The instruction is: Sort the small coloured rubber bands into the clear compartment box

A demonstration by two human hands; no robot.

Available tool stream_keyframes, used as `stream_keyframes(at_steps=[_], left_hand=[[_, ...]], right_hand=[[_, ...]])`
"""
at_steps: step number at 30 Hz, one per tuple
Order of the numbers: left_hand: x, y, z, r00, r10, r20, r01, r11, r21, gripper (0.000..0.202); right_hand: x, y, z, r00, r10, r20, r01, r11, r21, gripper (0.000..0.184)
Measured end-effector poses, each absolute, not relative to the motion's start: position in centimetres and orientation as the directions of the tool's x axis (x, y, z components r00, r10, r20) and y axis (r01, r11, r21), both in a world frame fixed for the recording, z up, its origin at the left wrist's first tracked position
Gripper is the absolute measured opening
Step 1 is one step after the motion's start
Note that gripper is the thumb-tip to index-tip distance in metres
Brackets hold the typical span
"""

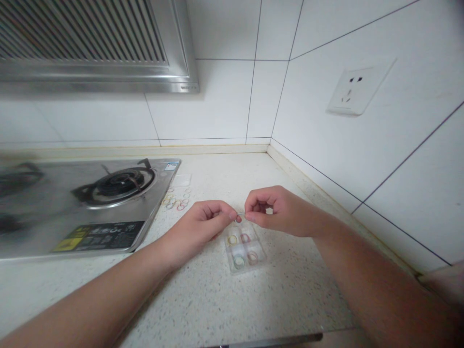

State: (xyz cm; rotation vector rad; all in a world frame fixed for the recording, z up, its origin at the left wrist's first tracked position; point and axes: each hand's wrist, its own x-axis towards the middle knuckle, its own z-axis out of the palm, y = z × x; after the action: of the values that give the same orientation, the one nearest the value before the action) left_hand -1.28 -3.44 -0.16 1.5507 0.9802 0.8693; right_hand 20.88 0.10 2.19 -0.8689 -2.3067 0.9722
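Note:
Fingertips of my left hand (213,217) and my right hand (271,210) are pinched close to each other over a clear plastic box. Between them is a thin, pale ring-shaped band (240,213), its far side too small to make out well. Below lies the clear compartment box (263,261), open at the top. Its near compartments hold a yellow band (232,239), a red band (245,238), a green band (239,262) and a brownish-red band (253,258). My hands hide the box's far end.
Several loose coloured bands (180,207) lie on the speckled counter (290,299) beside the gas stove (123,183). A clear flat lid-like piece (181,180) sits behind them. Tiled walls meet at the back, with a socket (353,92) on the right and a range hood (181,58) above the stove.

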Motion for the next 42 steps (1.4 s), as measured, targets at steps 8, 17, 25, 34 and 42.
stream_keyframes(at_steps=[8, 17, 25, 34, 42], left_hand=[[-1.25, -3.28, -0.39, 0.408, 0.912, 0.037, 0.043, -0.059, 0.997, 0.043], [-1.3, -3.29, -0.32, 0.413, 0.911, 0.0, -0.043, 0.019, 0.999, 0.047], [-1.43, -3.25, -0.41, 0.434, 0.901, -0.007, -0.017, 0.016, 1.0, 0.047], [-1.37, -3.13, -0.62, 0.452, 0.892, -0.012, 0.078, -0.026, 0.997, 0.042], [-1.4, -3.07, -0.96, 0.507, 0.855, -0.106, 0.149, 0.034, 0.988, 0.044]], right_hand=[[20.83, 0.19, 2.11, -0.671, 0.715, 0.195, 0.347, 0.535, -0.771, 0.024], [20.94, 0.27, 2.18, -0.654, 0.735, 0.179, 0.371, 0.518, -0.77, 0.022], [20.87, 0.24, 2.03, -0.649, 0.736, 0.194, 0.361, 0.522, -0.773, 0.021], [20.9, 0.38, 1.99, -0.643, 0.719, 0.264, 0.325, 0.569, -0.756, 0.018], [20.79, 0.23, 1.98, -0.65, 0.692, 0.314, 0.302, 0.615, -0.728, 0.017]])
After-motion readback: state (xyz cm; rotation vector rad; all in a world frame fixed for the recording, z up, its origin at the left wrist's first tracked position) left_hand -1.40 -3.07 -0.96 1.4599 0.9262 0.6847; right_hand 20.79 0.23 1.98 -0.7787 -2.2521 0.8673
